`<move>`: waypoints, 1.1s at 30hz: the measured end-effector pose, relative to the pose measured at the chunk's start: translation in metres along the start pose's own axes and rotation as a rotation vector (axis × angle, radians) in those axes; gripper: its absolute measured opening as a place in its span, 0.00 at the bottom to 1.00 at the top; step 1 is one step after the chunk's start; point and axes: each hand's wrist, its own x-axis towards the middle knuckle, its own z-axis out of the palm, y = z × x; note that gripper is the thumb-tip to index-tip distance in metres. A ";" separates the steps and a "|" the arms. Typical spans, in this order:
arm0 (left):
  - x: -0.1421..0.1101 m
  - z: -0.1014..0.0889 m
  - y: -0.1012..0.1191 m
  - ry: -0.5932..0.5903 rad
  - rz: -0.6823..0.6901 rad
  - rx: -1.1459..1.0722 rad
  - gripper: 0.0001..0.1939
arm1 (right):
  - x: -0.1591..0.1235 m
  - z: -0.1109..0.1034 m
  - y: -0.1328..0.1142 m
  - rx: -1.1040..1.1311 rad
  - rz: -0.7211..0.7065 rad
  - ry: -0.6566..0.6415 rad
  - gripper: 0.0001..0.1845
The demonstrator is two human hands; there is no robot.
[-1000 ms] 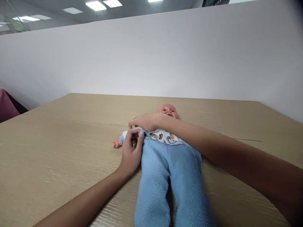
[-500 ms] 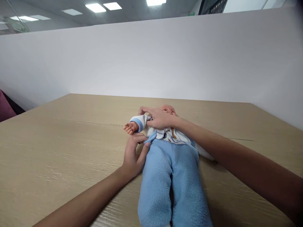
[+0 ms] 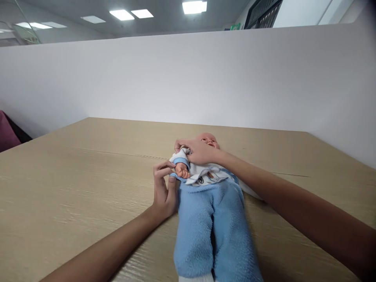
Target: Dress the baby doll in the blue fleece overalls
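A baby doll (image 3: 208, 138) lies on its back with its head away from me, in a white printed top (image 3: 210, 174) and fluffy blue trousers (image 3: 219, 223). My left hand (image 3: 164, 188) is beside the doll's hip, thumb and fingers pinching a blue edge of the clothing next to the doll's small hand (image 3: 182, 170). Across the doll's chest reaches my right hand (image 3: 199, 151), closed around its white sleeve (image 3: 182, 155) with a blue cuff. Part of the doll's chest is hidden behind my right hand and forearm.
The doll lies on a wide wood-grain table (image 3: 88, 188). A pale partition (image 3: 188, 78) rises behind the table's far edge. Something white (image 3: 249, 191) lies partly beneath my right forearm. A dark red object (image 3: 8, 131) shows at the far left.
The doll's sleeved arm has bent inward and down, bringing its hand to the waist. My left hand has shifted slightly left, pulling the blue edge outward. The view has tilted up a little.
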 end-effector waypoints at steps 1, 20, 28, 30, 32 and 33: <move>0.000 0.001 0.000 0.010 -0.031 -0.015 0.07 | 0.000 0.000 0.001 -0.007 -0.002 -0.001 0.18; 0.012 0.007 0.004 0.091 -0.676 -0.208 0.24 | -0.013 0.015 -0.004 0.037 0.088 0.040 0.17; 0.010 0.009 -0.009 0.149 -0.872 -0.426 0.27 | -0.047 0.004 -0.041 0.046 0.353 0.060 0.19; 0.012 0.009 -0.011 0.153 -0.925 -0.477 0.30 | -0.056 0.006 -0.044 0.010 0.350 0.017 0.21; 0.014 0.009 -0.013 0.159 -0.953 -0.489 0.33 | -0.063 0.008 -0.042 0.013 0.326 0.023 0.22; 0.015 0.009 -0.013 0.161 -0.960 -0.485 0.34 | -0.065 0.010 -0.039 0.057 0.319 0.037 0.21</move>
